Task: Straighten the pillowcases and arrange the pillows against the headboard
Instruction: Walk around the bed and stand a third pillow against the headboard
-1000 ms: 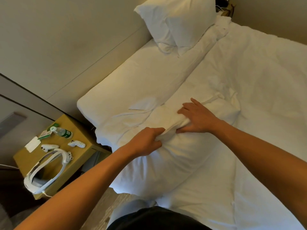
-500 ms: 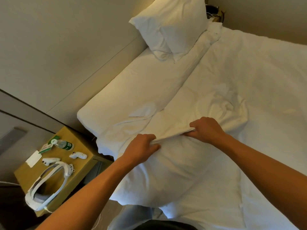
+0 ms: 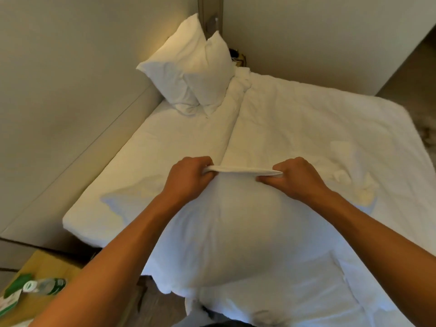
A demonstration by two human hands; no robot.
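- Now, far left, low in the frame, a bench carries a water bottle with a green label — well clear of the action.
- Along the left runs the headboard, and two pillows stand propped upright in the far corner, leaning on each other; that half of the job looks done.
- Left hand — fingers curled tight round the top hem of the near pillow, pinching the fabric edge.
- Between the two fists the pillowcase edge is drawn into a taut, flat band, which I'd judge is the point: tension across the opening pulls the creases out and settles the filling downward.
- Right hand mirrors it, clenched on the other end of that hem, thumb underneath.
- The pillow itself hangs plump toward the person, over the near side of the bed, well apart from the headboard.
- Likely next, by my reckoning: carrying it over beside the propped pair.
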